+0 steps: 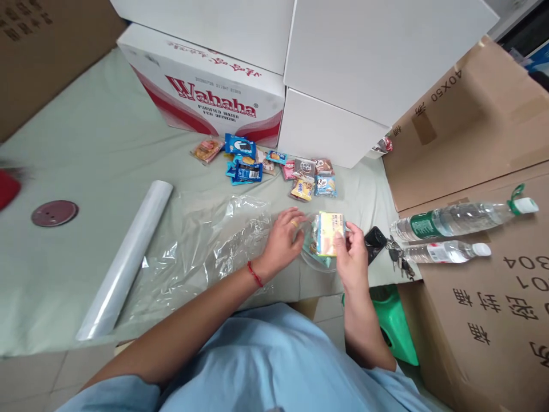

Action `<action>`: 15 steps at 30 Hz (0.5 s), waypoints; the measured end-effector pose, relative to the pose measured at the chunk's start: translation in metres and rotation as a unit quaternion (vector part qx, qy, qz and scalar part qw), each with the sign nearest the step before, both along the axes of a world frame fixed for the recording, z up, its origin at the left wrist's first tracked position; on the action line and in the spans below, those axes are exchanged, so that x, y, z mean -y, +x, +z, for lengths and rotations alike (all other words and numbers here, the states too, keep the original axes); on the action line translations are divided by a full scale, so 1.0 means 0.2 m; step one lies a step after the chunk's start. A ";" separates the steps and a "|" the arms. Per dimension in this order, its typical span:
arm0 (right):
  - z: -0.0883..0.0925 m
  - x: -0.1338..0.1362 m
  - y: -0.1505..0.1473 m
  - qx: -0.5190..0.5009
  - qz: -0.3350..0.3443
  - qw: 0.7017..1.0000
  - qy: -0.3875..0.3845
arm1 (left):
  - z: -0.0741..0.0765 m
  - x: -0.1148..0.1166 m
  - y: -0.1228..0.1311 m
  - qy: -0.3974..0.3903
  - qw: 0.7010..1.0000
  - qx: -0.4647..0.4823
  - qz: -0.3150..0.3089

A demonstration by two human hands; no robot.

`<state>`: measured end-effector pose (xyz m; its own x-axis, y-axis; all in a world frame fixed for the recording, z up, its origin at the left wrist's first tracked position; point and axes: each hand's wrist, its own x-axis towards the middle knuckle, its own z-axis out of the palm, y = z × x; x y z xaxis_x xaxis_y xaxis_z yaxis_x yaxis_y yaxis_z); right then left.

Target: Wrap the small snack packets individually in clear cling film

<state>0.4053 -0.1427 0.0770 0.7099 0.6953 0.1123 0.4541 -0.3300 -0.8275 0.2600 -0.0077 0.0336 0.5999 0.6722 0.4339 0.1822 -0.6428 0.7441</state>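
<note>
My right hand (352, 252) pinches a flat yellow and light-blue packet (331, 233) between thumb and fingers, holding it over a clear round plastic bowl (322, 266). Partly hidden beneath the packet, some greenish packaged contents show in the bowl. My left hand (283, 237) curves against the bowl's left rim, its fingers and thumb bent around that side. Beyond the hands lie small snack packets: a yellow one (302, 190), a light-blue one (326, 185), a dark grey one (304, 169) and a blue pile (246, 171).
A clear plastic sheet (206, 246) spreads from a long film roll (128, 257) on the left. A dark red disc (55, 213) lies farther left. To the right are a phone (375, 238), keys (397, 252) and two water bottles (454, 220). White cartons (206, 97) stand behind.
</note>
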 end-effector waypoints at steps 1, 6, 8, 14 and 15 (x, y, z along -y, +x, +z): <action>-0.01 -0.01 -0.02 0.026 0.011 0.999 -0.018 | 0.00 0.00 -0.02 -0.012 0.999 0.011 0.034; 0.02 -0.03 -0.04 0.112 0.032 0.991 -0.064 | 0.02 0.05 -0.04 -0.025 0.998 0.038 0.048; 0.03 -0.04 -0.06 0.132 0.034 0.988 -0.075 | 0.04 0.07 -0.02 -0.021 0.998 0.049 0.039; 0.03 -0.06 -0.15 0.254 0.089 0.949 -0.162 | 0.05 0.10 -0.01 0.003 1.000 0.016 0.000; 0.04 -0.04 -0.14 0.259 0.109 0.944 -0.171 | 0.04 0.11 -0.01 0.018 0.999 -0.007 -0.028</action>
